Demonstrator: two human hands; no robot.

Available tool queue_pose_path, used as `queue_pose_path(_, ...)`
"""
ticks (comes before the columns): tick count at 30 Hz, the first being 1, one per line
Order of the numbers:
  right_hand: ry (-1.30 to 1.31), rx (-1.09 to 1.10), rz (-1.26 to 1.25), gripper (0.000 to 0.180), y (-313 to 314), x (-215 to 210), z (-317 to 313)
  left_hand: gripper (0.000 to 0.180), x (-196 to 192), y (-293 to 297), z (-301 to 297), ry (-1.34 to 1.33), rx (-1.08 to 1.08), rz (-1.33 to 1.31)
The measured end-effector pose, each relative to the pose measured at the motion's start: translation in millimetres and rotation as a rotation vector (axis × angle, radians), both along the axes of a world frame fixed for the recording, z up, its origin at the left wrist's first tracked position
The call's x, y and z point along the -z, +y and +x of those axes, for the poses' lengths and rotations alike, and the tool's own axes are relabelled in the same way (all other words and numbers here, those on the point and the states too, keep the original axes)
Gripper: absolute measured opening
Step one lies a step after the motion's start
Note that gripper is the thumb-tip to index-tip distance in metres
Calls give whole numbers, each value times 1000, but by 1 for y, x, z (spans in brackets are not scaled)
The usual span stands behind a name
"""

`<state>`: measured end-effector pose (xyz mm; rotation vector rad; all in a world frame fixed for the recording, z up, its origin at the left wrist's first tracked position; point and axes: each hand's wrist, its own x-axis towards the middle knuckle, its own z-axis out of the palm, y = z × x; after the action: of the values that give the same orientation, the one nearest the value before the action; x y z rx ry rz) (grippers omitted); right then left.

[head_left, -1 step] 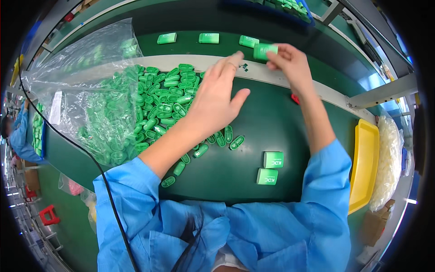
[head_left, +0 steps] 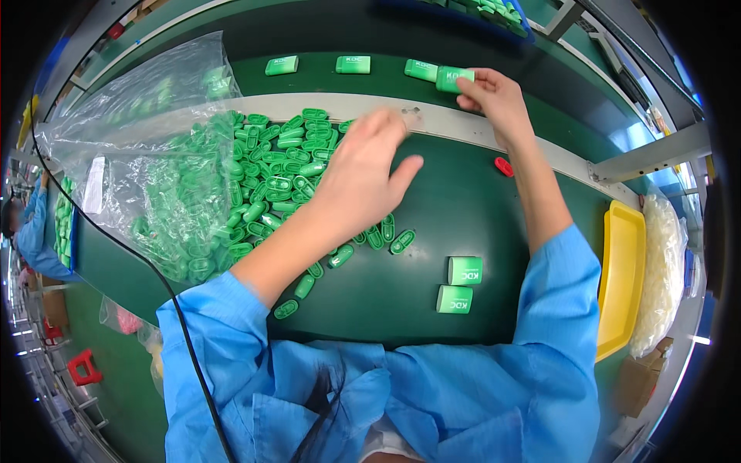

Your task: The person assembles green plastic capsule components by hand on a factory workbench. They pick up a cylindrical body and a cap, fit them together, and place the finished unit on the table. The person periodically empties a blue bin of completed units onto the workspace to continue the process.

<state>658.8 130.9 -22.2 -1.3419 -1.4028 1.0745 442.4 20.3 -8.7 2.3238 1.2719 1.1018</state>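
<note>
Between the thumb and fingers of my right hand, a flat green-to-white case is pinched above the far green strip. It overlaps the right end of a similar case lying there. My left hand is held over the right side of a heap of small oval green caps. Its thumb stands apart, its fingers are blurred near the white rail, and it shows nothing held. Two more green-and-white cases lie near me on the dark green tabletop.
A clear plastic bag of green caps spreads at left. Two cases sit spaced along the far strip. A red cap lies below the white rail. At right are a yellow tray and a bag of whitish pieces.
The fingers of my left hand have pulled back slightly to the left and blurred. My right hand has shifted the case a little up, and more of the red cap shows.
</note>
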Motion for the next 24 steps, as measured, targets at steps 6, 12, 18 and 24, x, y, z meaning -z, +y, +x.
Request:
queue_pose_path(6, -251, 174, 20, 44, 35, 21, 31, 19, -7, -54, -4, 402, 244, -182)
queue_pose_path(12, -435, -560, -103, 28, -96, -43, 30, 18, 8, -49, 3, 289, 183, -50)
queue_pose_path(18, -766, -767, 94, 49, -195, -50, 12, 14, 7, -18, 12, -207, 239, -483)
queue_pose_path(24, -720, -721, 36, 47, -166, -36, -1, 19, 7, 5, 4, -993, 310, -1234)
